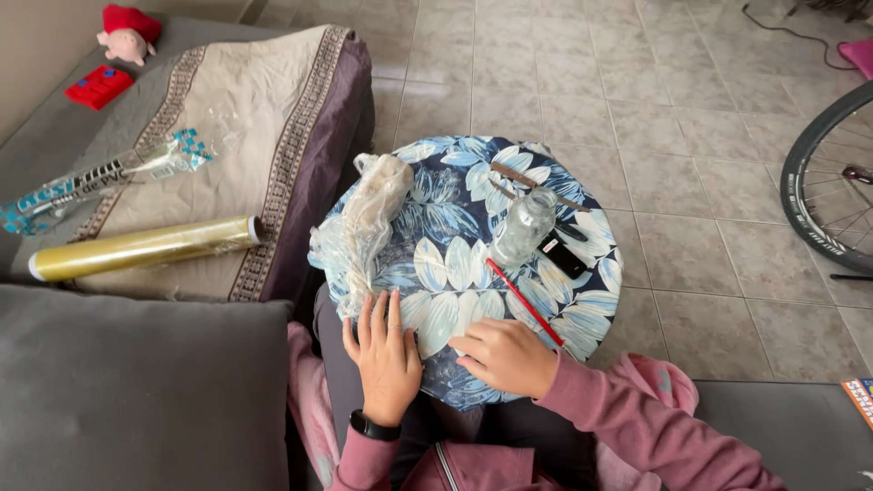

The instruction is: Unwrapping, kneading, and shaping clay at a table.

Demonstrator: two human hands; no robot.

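left hand (386, 350) flat, fingers apart, on tray (596, 273); right hand (505, 356) curled, holding nothing visible. risk: bottle (525, 227) near, easily tipped by sleeve.

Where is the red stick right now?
In the head view, the red stick lies on the leaf-print round table, running from the clear bottle toward the right hand.
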